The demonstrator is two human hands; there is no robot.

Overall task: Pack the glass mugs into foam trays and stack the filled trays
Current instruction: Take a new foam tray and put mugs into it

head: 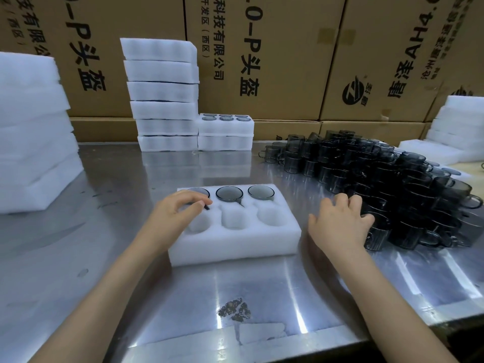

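Observation:
A white foam tray [235, 244] with six round pockets lies on the steel table in front of me. Its far row holds three dark glass mugs [229, 193]; the near row is bare. My left hand [180, 208] rests over the far-left pocket, fingertips on that mug's rim and handle. My right hand [340, 221] reaches into the near edge of a big pile of dark glass mugs [392, 189] on the right, fingers spread over them; no mug is visibly gripped.
Filled foam trays stand stacked at the back: a tall stack [162, 98] and a two-high stack [225, 132] showing mug rims on top. Foam trays are piled at the left [34, 132] and far right [455, 127]. Cardboard boxes [262, 48] wall the back.

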